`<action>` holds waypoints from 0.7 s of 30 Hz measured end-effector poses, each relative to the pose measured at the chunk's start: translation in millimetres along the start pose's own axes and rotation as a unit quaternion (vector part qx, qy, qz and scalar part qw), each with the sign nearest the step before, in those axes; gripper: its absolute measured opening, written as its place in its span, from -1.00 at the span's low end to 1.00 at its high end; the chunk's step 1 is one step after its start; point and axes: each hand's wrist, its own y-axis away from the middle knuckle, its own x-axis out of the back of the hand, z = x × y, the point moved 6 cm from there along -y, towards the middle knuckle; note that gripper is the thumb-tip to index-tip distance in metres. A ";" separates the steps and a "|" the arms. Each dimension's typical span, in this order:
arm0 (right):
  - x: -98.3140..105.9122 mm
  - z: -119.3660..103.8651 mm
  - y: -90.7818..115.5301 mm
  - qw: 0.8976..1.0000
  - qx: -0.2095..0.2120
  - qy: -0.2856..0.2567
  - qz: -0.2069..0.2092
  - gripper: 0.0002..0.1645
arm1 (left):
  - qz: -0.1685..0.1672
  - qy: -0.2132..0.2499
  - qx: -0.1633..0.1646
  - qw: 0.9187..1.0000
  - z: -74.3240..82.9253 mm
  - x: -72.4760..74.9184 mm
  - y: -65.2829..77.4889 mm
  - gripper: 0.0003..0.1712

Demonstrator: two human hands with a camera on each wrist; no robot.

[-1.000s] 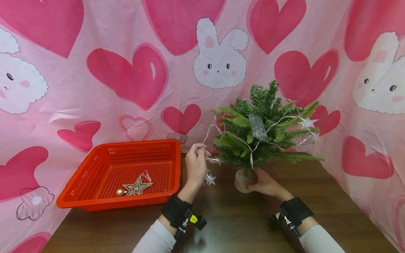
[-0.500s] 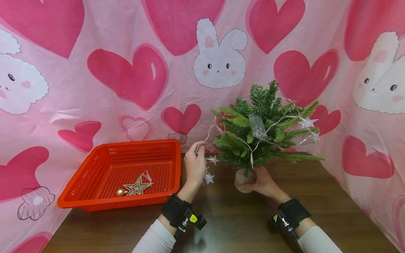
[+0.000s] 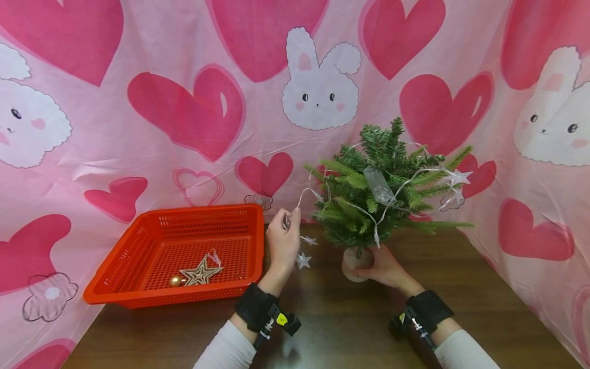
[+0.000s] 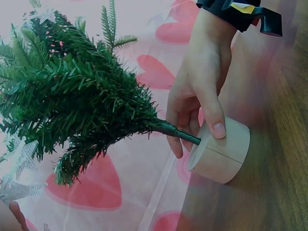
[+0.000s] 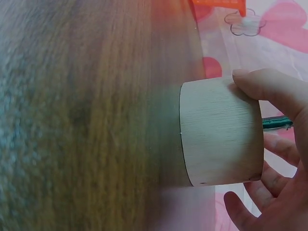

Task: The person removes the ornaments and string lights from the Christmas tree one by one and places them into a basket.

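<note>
A small artificial Christmas tree (image 3: 350, 220) stands on the table at the right of the head view. My right hand (image 3: 388, 266) grips its round wooden base (image 3: 351, 265), thumb on the near side; the right wrist view shows the fingers around the base (image 5: 221, 132). Left of the branches, my left hand (image 3: 283, 241) holds part of a star string light (image 3: 303, 260), its bunched wire partly hidden in the fingers. One strand runs from that hand to the tree and winds round the branches. A clear plastic box (image 3: 380, 187) on the string lies against the tree's front.
An orange plastic basket (image 3: 110, 287) stands at the left of the brown table (image 3: 341, 328). Inside it lie a glittery gold star ornament (image 3: 201, 271) and a small gold ball (image 3: 174, 281). A pink cloth (image 3: 267, 128) with hearts and rabbits hangs behind.
The tree's branches have turned slightly, and the clear box and right-hand stars have shifted right. My left hand has drawn slightly left with the string light; my right hand stays on the base.
</note>
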 end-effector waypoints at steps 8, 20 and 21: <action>-1.8 1.4 1.6 1.000 -0.003 -0.025 -0.018 -0.11 | 0.009 0.007 -0.009 1.000 -1.1 1.1 1.9 -0.46; -0.5 3.3 2.7 0.999 0.007 -0.017 -0.028 -0.06 | -0.034 0.131 0.042 0.990 -4.5 -1.8 4.5 -0.57; -0.8 4.1 3.1 0.999 0.001 -0.022 -0.033 -0.06 | -0.037 0.147 0.045 0.987 -4.9 -2.0 4.6 -0.61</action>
